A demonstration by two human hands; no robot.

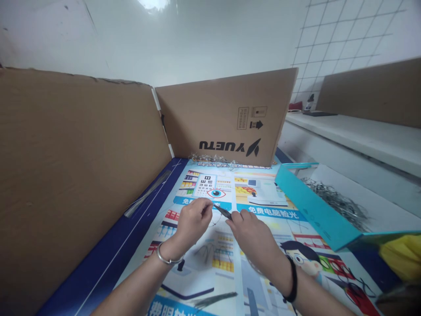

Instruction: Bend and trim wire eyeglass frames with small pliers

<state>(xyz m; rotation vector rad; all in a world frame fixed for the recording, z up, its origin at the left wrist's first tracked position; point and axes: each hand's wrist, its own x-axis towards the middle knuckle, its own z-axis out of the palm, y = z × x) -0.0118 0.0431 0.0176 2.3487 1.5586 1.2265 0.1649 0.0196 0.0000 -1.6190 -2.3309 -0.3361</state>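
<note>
1. While the left hand (192, 221) and the right hand (251, 232) met over the bench (98, 272), each was closed in a fingertip pinch on one end of a dark slim piece (224, 213). The piece hung between them just above the poster (263, 188).
2. That poster covered most of the bench top in bright print. An eye chart (206, 182) lay at 12 o'clock from the hands, and the bench's blue surface showed at 8 o'clock.
3. A tall cardboard wall (75, 175) stood at 9 o'clock. A second cardboard panel (223, 114) closed off 12 o'clock, its "YUETU" print upside down.
4. A bundle of thin wires (148, 193) lay at 10 o'clock near the foot of the cardboard wall. Shiny scraps (213, 159) were strewn along the base of the cardboard panel.
5. A teal tray (312, 210) sat at 3 o'clock, holding a grey wire tangle (338, 202).
6. Behind everything rose a plain white wall (197, 39). It gave way at 1 o'clock to white tiles (345, 39) above a white ledge (362, 136).
</note>
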